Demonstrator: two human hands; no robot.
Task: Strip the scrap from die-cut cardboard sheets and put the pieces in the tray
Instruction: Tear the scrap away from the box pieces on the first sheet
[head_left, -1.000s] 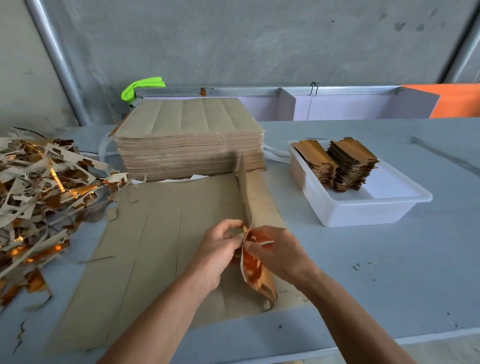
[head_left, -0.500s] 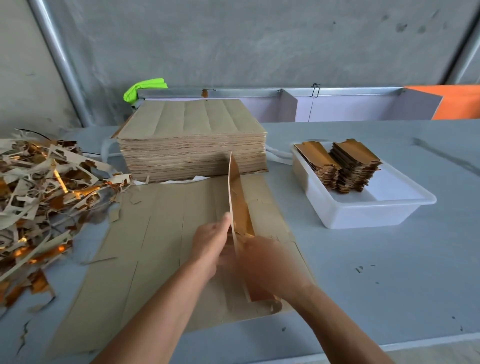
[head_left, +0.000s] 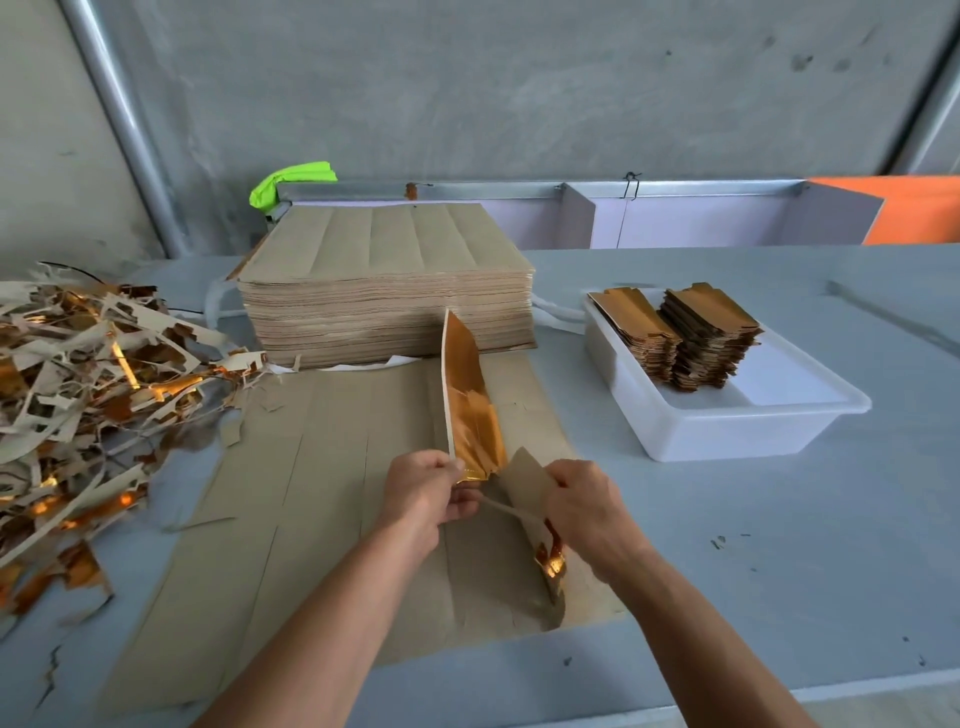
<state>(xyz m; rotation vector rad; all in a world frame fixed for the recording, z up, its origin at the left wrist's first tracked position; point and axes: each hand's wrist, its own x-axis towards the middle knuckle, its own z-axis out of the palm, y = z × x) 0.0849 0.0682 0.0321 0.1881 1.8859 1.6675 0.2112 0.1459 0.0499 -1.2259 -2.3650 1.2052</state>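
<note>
A brown die-cut cardboard sheet (head_left: 291, 499) lies flat in front of me, slit into long strips. My left hand (head_left: 423, 491) pinches the near end of a gold-faced piece (head_left: 467, 400) that stands upright on edge. My right hand (head_left: 582, 512) grips a scrap strip (head_left: 530, 480) with gold foil bits, pulled apart from that piece toward the right. A white plastic tray (head_left: 748, 426) at the right holds two stacks of finished gold pieces (head_left: 691, 332).
A thick stack of uncut sheets (head_left: 384, 280) stands behind the working sheet. A heap of torn scrap strips (head_left: 88, 374) covers the table's left side. A neon green cloth (head_left: 291, 179) and an orange panel (head_left: 909, 208) lie at the back.
The piece was raised on edge and turned so its gold face shows. My hands have drawn apart, the right one peeling the scrap strip off to the right.
</note>
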